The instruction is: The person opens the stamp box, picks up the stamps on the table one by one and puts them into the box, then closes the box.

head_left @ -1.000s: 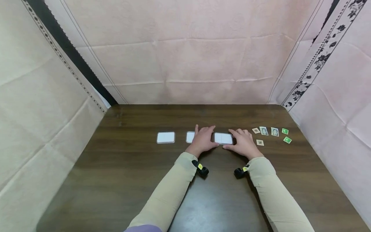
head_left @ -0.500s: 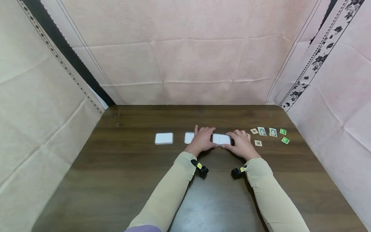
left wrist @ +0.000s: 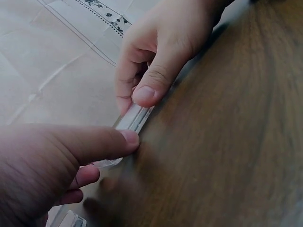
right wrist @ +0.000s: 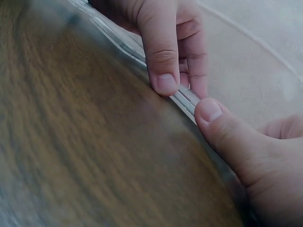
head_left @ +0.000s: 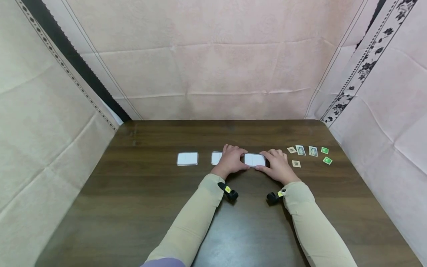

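In the head view, my left hand (head_left: 231, 160) and right hand (head_left: 278, 165) hold a flat white rectangular case (head_left: 254, 160) from its two ends, low over the wooden table. Its clear plastic rim shows in the left wrist view, where the thumb of my left hand (left wrist: 52, 161) presses the near edge. My right hand (right wrist: 258, 158) has its thumb on the same edge in the right wrist view, with its fingers behind mostly hidden. A second white case (head_left: 215, 158) sits partly hidden behind my left hand, and a third white case (head_left: 187, 158) lies further left.
Right of my right hand lie several small square pieces: beige printed ones (head_left: 296, 163), blue-and-white picture ones (head_left: 313, 151) and green ones (head_left: 327, 160). Pale cloth (head_left: 213, 74) hangs behind and on both sides of the brown table (head_left: 140, 207).
The head view has shifted slightly, so the things on the table appear a little further left. Both hands keep their hold on the case, with only slight finger movement.
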`<state>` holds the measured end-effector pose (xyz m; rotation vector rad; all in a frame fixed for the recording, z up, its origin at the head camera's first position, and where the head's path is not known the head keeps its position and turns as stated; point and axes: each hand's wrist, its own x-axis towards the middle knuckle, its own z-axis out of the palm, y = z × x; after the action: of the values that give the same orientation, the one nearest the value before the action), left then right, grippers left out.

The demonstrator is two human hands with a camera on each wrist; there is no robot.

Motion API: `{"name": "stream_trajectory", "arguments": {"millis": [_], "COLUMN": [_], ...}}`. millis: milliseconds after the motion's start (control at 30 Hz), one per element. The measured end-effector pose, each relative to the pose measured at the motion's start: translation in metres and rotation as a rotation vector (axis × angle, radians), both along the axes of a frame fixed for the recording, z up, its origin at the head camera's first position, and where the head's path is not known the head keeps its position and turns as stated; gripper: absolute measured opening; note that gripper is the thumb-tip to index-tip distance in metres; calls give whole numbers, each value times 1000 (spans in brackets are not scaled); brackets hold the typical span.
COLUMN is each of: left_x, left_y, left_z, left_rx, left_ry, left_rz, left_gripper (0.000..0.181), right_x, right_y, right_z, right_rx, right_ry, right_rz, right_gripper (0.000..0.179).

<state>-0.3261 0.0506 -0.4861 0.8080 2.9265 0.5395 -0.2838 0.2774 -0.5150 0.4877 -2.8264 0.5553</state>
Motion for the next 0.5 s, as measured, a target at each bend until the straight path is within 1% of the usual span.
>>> {"name": "stream_trajectory", "arguments": {"millis": [133,300,367,500], "left_x": [0,-2,-2,-2], "left_y": [0,-1,-1,0], "left_z": [0,0,1,3], "left_rx": [7,32,30,19], "left_ry": [6,-31,-43,-47], "left_rz": [13,1,-3,-3], "left_gripper": [61,59,59,60], "right_x": [0,-1,-1,-2], "right_y": [-1,-5,-7,-8], "right_z": [1,7,10,16], "right_rx": [-26,-80,-90,-75], "right_ry": [-38,-111,-136,-167], "right_rz": [-15,-60,-77,-95], "right_gripper": [69,71,71,72]}}
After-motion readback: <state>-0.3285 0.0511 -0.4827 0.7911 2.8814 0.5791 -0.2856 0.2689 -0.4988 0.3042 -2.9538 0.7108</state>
